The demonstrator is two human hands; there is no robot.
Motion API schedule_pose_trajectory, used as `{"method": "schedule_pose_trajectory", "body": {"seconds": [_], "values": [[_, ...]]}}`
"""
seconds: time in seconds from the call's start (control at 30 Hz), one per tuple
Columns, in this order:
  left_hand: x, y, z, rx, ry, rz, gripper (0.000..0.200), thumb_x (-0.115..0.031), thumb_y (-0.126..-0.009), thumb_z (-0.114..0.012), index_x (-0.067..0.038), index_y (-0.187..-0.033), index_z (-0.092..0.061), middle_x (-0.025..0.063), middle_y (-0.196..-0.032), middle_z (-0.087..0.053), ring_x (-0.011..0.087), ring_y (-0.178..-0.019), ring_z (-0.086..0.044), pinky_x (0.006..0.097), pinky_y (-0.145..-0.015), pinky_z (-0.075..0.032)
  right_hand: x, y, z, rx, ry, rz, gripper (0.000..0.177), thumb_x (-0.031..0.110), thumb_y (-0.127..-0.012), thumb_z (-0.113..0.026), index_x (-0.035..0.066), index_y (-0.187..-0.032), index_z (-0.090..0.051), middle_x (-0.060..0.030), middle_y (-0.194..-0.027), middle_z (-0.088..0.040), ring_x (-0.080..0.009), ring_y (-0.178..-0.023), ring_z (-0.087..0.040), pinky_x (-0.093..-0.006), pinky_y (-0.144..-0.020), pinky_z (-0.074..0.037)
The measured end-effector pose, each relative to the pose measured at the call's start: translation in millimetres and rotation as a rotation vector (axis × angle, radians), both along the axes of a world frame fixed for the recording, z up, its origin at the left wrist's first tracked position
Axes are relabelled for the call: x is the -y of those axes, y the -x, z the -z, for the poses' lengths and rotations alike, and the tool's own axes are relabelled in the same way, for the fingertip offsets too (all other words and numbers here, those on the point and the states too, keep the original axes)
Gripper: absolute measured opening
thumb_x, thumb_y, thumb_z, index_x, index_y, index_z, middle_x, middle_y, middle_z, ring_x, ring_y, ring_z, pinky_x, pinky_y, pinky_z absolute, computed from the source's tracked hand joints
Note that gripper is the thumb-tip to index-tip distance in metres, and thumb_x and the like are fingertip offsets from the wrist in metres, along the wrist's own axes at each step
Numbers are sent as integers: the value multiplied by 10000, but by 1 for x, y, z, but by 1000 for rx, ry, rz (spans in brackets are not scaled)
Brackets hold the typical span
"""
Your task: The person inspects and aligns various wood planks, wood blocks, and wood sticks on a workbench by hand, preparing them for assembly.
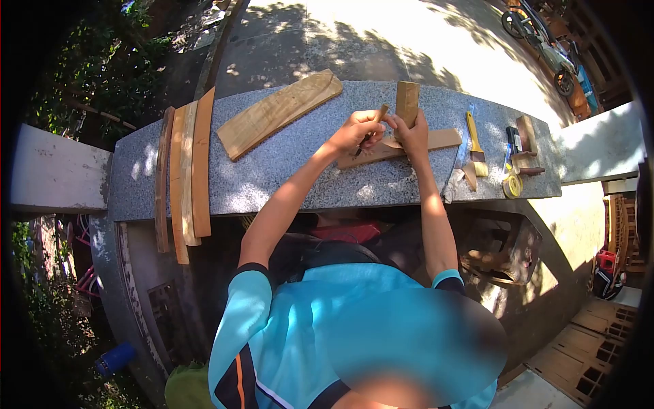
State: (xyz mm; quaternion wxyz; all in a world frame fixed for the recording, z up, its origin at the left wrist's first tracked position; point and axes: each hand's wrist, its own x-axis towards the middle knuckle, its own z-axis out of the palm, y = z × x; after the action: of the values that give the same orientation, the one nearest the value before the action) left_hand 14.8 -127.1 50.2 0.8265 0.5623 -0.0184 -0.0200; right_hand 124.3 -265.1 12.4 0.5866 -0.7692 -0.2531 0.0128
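Note:
My left hand (361, 131) is closed around a short brown wooden-handled tool (381, 113). Its upper end sticks out above the fist, and its lower end looks dark and thin. Right beside it, my right hand (413, 136) grips the lower part of a wooden block (407, 101) that points away from me. Under both hands a flat wooden board (439, 140) lies across the grey stone table (293, 180). A wide curved plank (281, 112) rests to the left of my hands.
Several long wood strips (201, 163) overhang the table's left front edge. On the right lie a yellow-handled brush (475, 140), a yellow tape roll or tape measure (512, 185) and a wooden hand plane (526, 136). A motorbike (545, 48) stands beyond the table.

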Motion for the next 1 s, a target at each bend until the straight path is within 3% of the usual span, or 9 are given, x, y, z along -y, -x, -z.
{"method": "schedule_pose_trajectory", "body": {"seconds": [0.1,0.3,1.0], "values": [[0,0,0,-25,82,-22,147,-102,-849,-472,-26,-937,-562,-70,-561,-343,24,-448,-279,201,-402,-243,0,-1,2,-12,-7,-5,399,260,-690,-686,-31,-897,-510,-165,-794,-602,-222,-727,-592,-338,-635,-456],[0,0,4,-28,12,-69,195,-179,-849,-484,-22,-935,-560,-94,-536,-287,13,-440,-244,195,-405,-215,-1,-1,2,-7,-5,-3,392,252,-689,-689,-30,-894,-510,-159,-781,-599,-219,-717,-588,-339,-627,-454],[6,-1,10,-9,67,-217,121,-118,-845,-441,-35,-833,-527,-75,-531,-315,14,-434,-251,191,-388,-222,0,-1,4,-6,-13,-29,388,256,-692,-692,-19,-884,-496,-141,-770,-582,-208,-700,-575,-336,-619,-451]]}}
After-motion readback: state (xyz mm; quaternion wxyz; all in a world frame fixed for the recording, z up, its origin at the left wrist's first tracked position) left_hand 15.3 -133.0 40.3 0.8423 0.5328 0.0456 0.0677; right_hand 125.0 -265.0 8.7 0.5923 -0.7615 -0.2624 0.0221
